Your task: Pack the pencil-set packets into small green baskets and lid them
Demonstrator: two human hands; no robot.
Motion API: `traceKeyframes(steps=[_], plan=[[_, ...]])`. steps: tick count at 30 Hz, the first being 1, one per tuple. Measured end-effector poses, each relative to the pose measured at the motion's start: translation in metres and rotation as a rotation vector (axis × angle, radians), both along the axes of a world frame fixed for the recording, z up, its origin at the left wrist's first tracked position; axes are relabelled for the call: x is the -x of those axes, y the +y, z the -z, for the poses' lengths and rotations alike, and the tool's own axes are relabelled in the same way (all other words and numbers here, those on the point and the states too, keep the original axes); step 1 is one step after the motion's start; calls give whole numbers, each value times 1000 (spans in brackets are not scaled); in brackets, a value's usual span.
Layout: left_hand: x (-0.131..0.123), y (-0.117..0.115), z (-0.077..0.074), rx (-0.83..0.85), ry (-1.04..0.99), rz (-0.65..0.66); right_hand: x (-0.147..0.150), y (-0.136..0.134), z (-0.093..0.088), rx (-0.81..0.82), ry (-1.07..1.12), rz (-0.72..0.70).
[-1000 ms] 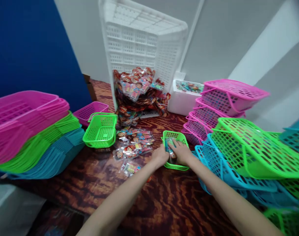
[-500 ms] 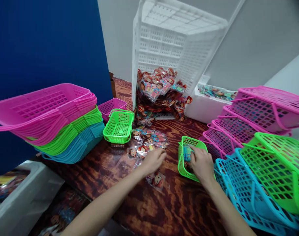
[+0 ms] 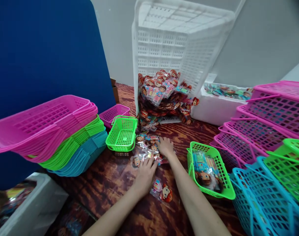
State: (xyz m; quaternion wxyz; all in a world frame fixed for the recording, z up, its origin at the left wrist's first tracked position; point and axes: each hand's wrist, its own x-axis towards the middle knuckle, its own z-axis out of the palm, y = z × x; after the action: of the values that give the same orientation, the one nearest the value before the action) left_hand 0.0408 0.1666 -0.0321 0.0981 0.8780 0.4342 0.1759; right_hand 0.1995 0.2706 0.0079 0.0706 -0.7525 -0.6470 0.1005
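Both hands are over a loose pile of clear plastic packets (image 3: 149, 145) with cartoon doll figures inside. My left hand (image 3: 145, 175) rests on the pile's near edge, fingers stretched forward. My right hand (image 3: 166, 147) reaches onto its right side with fingers apart. One packet with a red-haired doll (image 3: 166, 192) lies alone below my left hand. To the right, a green basket (image 3: 226, 186) holds several doll packets (image 3: 205, 170). A second green basket (image 3: 122, 134), with nothing in it, stands left of the pile.
A tall white crate (image 3: 161, 39) lies on its side at the back, spilling packets. Nested pink, green and blue baskets (image 3: 73, 127) are stacked at left. Filled baskets (image 3: 252, 131) are piled at right, before a white foam box (image 3: 208, 109). A pink basket (image 3: 115, 111) sits behind.
My right hand has left the green basket on the right and moved left onto the packet pile. My left hand has lowered, its fingers now spread. The view has shifted slightly.
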Motion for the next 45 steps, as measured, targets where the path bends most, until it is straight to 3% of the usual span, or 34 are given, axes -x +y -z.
traceKeyframes(steps=[3,6,10,14,17,20,24,30,34,39,42,45], plan=[[12,-18,8,-1,33,-29,10,-34,4,9,-9,-59],[22,-41,6,28,23,-22,20,-76,4,-24,2,-158],[42,-65,-14,135,-129,24,30,-127,10,-161,40,-187],[64,-80,-36,234,-189,-80,44,-178,28,-293,52,-216],[70,-88,-39,151,-176,-124,50,-217,44,-339,56,-250],[66,-93,-29,41,-62,-21,41,-242,49,-308,140,-282],[55,-92,-19,56,85,121,12,-245,38,-241,264,-210],[45,-87,-34,94,110,160,-8,-224,22,30,161,-274],[43,-92,-38,192,87,143,-3,-223,11,25,58,-323],[30,-100,-34,142,180,73,6,-232,2,-38,-46,-358],[24,-106,-22,77,192,81,9,-244,14,-123,-82,-410],[25,-110,12,-162,169,108,6,-257,42,-386,-105,-414]])
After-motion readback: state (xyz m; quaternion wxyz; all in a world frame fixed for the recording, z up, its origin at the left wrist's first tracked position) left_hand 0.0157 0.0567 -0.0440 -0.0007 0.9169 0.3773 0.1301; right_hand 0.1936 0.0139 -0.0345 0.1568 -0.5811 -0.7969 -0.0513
